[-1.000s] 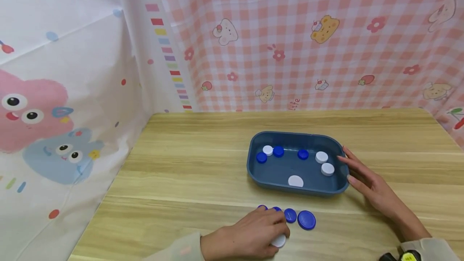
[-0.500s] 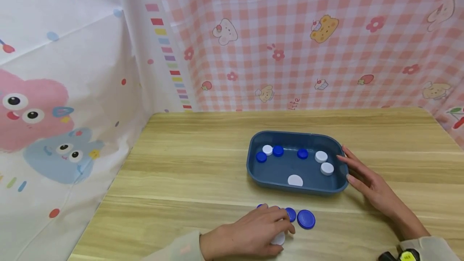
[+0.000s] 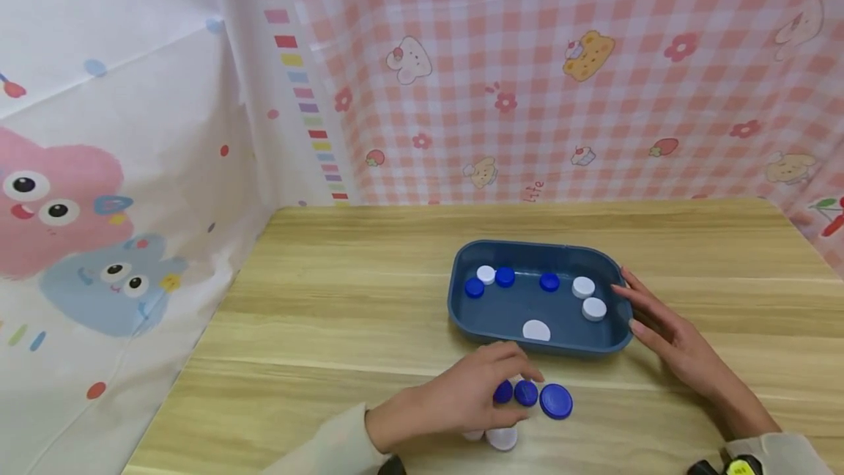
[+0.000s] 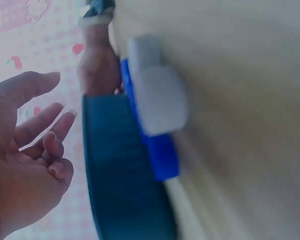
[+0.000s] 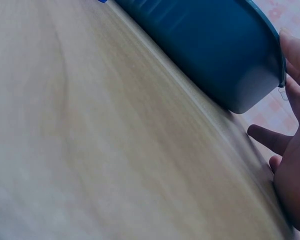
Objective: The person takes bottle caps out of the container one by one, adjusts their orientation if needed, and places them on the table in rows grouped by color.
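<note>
While the left hand hovers over the desk, its grip wide and holding nothing, it partly hides blue caps and one white cap. The right hand, fingers loosely spread, touches the tray, whose near wall cuts off a white disc.

Blurred white discs, left wrist view

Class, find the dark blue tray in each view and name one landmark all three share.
Head: tray lower right of centre.
Left wrist: tray below centre-left, cut by the bottom edge.
Right wrist: tray at upper right, cut by the top edge.
Landmark: right hand, by one tray end.
</note>
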Available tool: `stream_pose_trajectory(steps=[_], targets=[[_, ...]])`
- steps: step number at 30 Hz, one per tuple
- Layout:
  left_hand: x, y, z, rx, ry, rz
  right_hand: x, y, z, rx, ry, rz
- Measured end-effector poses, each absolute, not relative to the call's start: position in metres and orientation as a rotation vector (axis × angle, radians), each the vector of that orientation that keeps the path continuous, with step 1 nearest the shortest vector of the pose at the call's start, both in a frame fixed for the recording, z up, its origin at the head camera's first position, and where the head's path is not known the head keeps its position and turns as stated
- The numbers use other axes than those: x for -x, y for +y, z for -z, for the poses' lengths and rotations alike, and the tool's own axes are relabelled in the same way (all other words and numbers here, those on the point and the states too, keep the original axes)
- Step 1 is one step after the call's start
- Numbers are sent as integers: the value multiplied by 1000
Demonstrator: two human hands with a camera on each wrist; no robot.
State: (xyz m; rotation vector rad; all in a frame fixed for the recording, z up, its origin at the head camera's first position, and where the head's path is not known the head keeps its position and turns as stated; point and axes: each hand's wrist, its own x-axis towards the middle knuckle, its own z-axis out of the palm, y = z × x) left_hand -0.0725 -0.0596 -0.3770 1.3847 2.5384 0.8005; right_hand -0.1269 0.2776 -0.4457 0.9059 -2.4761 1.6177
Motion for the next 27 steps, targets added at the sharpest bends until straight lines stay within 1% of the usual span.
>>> stream_pose_trajectory(steps=[3, 15, 21, 27], targets=[[84, -58, 372, -1380, 2596, -869, 127, 278, 445, -897, -2481, -1610], [131, -56, 365, -1228, 2718, -1215, 127, 278, 444, -906, -2474, -1646], [152, -54, 365, -1077, 2777, -1196, 127, 279, 445, -911, -2473, -1671], [173, -48, 372, -920, 2812, -1078, 126, 277, 444, -936, -2433, -1657]])
